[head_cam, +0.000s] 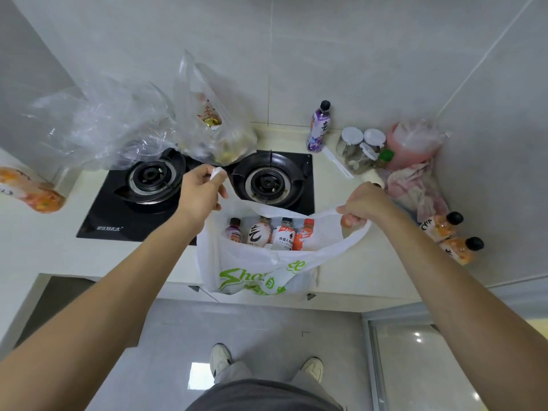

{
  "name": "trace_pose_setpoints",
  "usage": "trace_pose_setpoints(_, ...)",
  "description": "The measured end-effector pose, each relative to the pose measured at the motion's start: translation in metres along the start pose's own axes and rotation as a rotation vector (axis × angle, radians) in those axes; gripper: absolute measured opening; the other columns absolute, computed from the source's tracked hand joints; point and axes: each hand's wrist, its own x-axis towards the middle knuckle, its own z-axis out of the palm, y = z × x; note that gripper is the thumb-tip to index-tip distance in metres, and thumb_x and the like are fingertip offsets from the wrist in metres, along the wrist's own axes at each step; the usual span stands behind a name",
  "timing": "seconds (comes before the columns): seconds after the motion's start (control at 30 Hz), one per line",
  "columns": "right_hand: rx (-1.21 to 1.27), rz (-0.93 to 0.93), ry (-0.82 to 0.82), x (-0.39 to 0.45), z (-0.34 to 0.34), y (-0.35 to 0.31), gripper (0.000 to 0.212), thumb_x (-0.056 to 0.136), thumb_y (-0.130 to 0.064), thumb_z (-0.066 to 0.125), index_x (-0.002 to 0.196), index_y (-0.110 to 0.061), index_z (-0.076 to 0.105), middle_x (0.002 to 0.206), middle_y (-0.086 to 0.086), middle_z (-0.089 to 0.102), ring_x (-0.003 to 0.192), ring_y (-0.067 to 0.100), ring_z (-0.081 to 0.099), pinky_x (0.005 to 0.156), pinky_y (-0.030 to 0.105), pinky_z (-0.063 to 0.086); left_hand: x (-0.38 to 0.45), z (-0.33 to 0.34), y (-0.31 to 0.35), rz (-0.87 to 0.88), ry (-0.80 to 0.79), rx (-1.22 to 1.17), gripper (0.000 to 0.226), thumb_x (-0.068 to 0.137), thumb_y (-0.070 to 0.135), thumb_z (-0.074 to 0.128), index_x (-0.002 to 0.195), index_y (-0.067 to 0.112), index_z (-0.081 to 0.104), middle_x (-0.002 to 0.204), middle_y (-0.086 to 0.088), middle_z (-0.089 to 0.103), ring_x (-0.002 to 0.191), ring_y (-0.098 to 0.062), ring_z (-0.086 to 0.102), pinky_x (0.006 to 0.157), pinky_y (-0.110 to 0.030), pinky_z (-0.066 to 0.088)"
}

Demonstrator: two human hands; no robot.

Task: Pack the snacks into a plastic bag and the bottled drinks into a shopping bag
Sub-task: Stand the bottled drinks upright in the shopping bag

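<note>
A white shopping bag [237, 271] with green print hangs at the counter's front edge, its mouth held wide. My left hand [201, 191] grips one handle and my right hand [363, 207] grips the other. Several bottled drinks [268, 234] stand upright inside it. A clear plastic bag [213, 129] holding snacks sits on the black gas stove [124, 218] behind my left hand. Two orange bottles [453, 238] lie on the counter at the right. A purple bottle [318, 126] stands by the wall, and another orange bottle [29, 191] lies at the far left.
A crumpled empty clear bag [98, 120] lies behind the left burner. Glass jars [360, 146], a pink wrapped container [412, 143] and a pink cloth [415, 188] crowd the right corner. The tiled wall closes the back and right. My shoes [221, 358] stand on the grey floor below.
</note>
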Motion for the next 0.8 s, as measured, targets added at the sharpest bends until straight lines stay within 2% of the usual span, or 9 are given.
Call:
trace_pose_setpoints(0.1,0.320,-0.004,0.040,-0.002,-0.002,0.001,0.039,0.092,-0.023,0.076,0.060,-0.004,0.065,0.053,0.008,0.064,0.048,0.022,0.061,0.057,0.026,0.049,0.002,-0.005,0.003,-0.012,0.003,-0.028,0.016,0.101,0.020,0.062,0.093,0.007,0.065,0.070,-0.007,0.070,0.046,-0.015,0.049,0.053,-0.028,0.051)
trace_pose_setpoints(0.17,0.648,-0.004,0.071,-0.006,-0.001,0.001,0.032,0.093,-0.019,0.076,0.069,-0.004,0.063,0.060,0.012,0.061,0.046,0.023,0.058,0.057,0.033,0.053,0.001,-0.007,0.002,-0.012,0.006,-0.042,0.019,0.102,0.020,0.062,0.102,0.001,0.065,0.073,-0.006,0.072,0.049,-0.015,0.055,0.055,-0.028,0.053)
trace_pose_setpoints(0.23,0.815,-0.034,0.093,-0.008,0.005,0.002,0.029,0.094,-0.017,0.075,0.072,-0.005,0.060,0.056,0.010,0.055,0.039,0.020,0.050,0.058,0.041,0.046,-0.002,-0.008,0.000,0.009,0.002,-0.055,0.023,0.103,0.020,0.061,0.107,-0.002,0.063,0.074,-0.008,0.071,0.052,-0.016,0.057,0.055,-0.028,0.053)
trace_pose_setpoints(0.37,0.924,-0.098,0.153,-0.013,0.017,0.006,0.032,0.095,-0.020,0.072,0.069,-0.007,0.059,0.051,0.007,0.053,0.039,0.021,0.051,0.063,0.046,0.041,-0.003,-0.011,-0.009,0.039,0.038,-0.033,0.023,0.103,0.023,0.062,0.104,0.000,0.063,0.073,-0.009,0.070,0.053,-0.018,0.059,0.056,-0.032,0.053)
trace_pose_setpoints(0.47,0.940,-0.152,0.172,-0.016,0.022,0.008,0.024,0.099,-0.018,0.070,0.086,0.002,0.068,0.067,0.012,0.068,0.053,0.015,0.068,0.070,0.043,0.057,0.002,-0.011,-0.011,0.035,0.042,0.113,0.021,0.099,0.028,0.066,0.096,0.007,0.066,0.077,-0.007,0.072,0.068,-0.020,0.065,0.066,-0.038,0.057)
trace_pose_setpoints(0.53,0.922,-0.180,0.182,-0.016,0.022,0.013,0.026,0.100,-0.023,0.068,0.092,0.001,0.069,0.080,0.017,0.075,0.064,0.018,0.071,0.065,0.038,0.057,0.003,-0.009,-0.009,0.069,0.089,0.313,0.022,0.094,0.036,0.070,0.095,0.014,0.066,0.087,-0.001,0.071,0.083,-0.019,0.066,0.077,-0.037,0.055)
trace_pose_setpoints(0.6,0.919,-0.189,0.198,-0.016,0.020,0.020,0.031,0.100,-0.031,0.066,0.091,-0.001,0.067,0.081,0.016,0.074,0.070,0.027,0.066,0.061,0.041,0.050,0.000,-0.005,-0.006,0.189,0.190,0.480,0.030,0.090,0.042,0.072,0.104,0.018,0.062,0.103,0.000,0.064,0.100,-0.019,0.057,0.090,-0.036,0.049)
trace_pose_setpoints(0.67,0.954,-0.176,0.221,-0.014,0.017,0.034,0.033,0.102,-0.029,0.063,0.095,0.003,0.066,0.081,0.016,0.071,0.072,0.029,0.063,0.066,0.044,0.052,-0.008,0.005,0.001,0.350,0.243,0.559,0.037,0.089,0.037,0.072,0.115,0.016,0.057,0.114,-0.005,0.055,0.110,-0.023,0.043,0.098,-0.036,0.040)
trace_pose_setpoints(0.8,0.890,-0.236,0.328,-0.016,0.010,0.079,0.026,0.101,-0.029,0.062,0.087,-0.009,0.071,0.077,0.007,0.074,0.074,0.021,0.073,0.080,0.047,0.063,-0.028,0.053,0.030,0.637,0.141,0.599,0.034,0.092,0.025,0.070,0.120,0.013,0.056,0.118,-0.006,0.052,0.116,-0.027,0.045,0.101,-0.037,0.039)
